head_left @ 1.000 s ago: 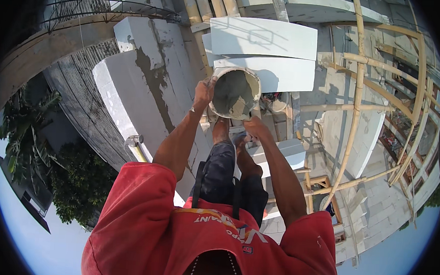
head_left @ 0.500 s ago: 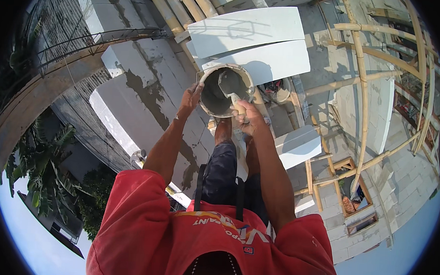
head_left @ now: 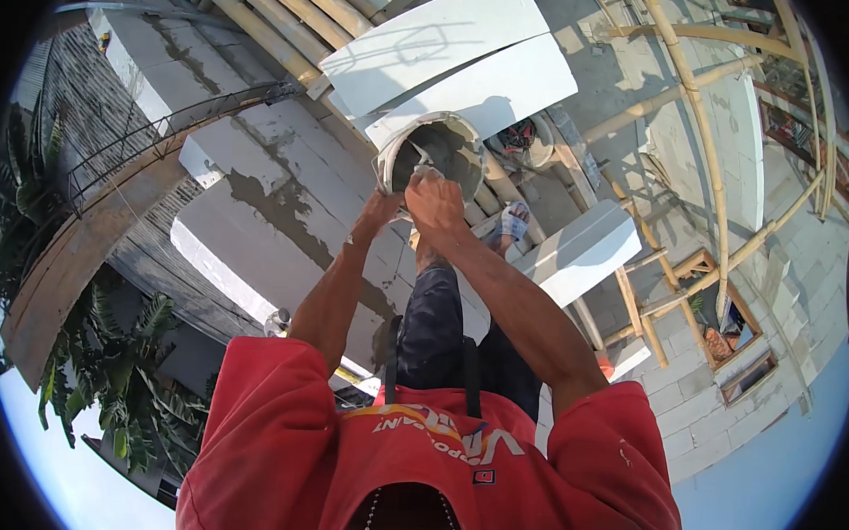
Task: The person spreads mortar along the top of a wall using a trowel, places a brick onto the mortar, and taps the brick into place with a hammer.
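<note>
A round bucket [head_left: 465, 159] with a pale, mortar-smeared rim stands in front of me, tilted slightly, with wet grey mortar inside. At its near left side, my left hand [head_left: 378, 212] grips the rim, fingers closed round the edge. My right hand [head_left: 435, 205] is closed round the handle of a trowel [head_left: 420, 155] whose blade reaches into the bucket. Most of the handle and part of the blade are hidden by that hand. Just beyond the bucket lie two large white blocks [head_left: 453, 41], side by side.
Left of my legs runs a block wall [head_left: 260, 244] with smeared mortar along its top. Bamboo poles [head_left: 288, 17] lie at the far left, and bamboo scaffolding [head_left: 692, 97] stands at the right. Another white block [head_left: 581, 251] and a second bucket [head_left: 541, 142] sit right of my feet.
My right hand has moved left and over the bucket, and the trowel's blade now sits toward the bucket's left side. The bucket appears more tilted. My left hand stays at the rim.
</note>
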Motion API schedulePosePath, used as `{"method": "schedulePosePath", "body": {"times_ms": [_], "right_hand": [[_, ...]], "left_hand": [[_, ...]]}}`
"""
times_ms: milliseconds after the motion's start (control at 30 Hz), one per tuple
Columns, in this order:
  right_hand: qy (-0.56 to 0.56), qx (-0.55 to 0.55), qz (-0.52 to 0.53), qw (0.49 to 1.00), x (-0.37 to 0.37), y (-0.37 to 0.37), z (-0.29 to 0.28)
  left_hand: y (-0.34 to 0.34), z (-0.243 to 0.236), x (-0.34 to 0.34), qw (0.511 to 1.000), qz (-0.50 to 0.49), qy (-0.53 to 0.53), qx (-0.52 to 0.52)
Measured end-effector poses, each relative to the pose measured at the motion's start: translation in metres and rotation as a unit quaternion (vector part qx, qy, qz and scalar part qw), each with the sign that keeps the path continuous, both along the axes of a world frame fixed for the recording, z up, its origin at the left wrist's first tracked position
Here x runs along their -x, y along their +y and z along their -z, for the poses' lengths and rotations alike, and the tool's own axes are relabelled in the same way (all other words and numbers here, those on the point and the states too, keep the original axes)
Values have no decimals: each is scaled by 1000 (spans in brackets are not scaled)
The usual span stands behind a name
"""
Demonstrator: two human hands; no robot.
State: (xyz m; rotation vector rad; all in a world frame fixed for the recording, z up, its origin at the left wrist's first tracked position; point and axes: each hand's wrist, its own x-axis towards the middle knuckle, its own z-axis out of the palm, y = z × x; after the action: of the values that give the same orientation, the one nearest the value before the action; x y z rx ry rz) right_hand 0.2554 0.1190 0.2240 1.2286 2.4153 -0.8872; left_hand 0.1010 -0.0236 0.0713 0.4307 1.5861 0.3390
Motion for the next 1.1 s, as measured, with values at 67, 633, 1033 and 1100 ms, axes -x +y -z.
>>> {"method": "schedulePosePath", "body": {"times_ms": [67,633,1033,1100], "right_hand": [[74,-109,-15,991,-37,-26,-8],[54,-43,430,900,-134,-94,-221],[64,-109,625,770,-171,-146,-283],[70,-45,624,777,-206,-172,-308]], "left_hand": [[18,-36,4,999,-17,-39,-7],[140,-299,-63,990,72,-45,-114],[206,-321,-138,768,585,-22,-259],[196,-339,-171,891,416,-105,-148]]}}
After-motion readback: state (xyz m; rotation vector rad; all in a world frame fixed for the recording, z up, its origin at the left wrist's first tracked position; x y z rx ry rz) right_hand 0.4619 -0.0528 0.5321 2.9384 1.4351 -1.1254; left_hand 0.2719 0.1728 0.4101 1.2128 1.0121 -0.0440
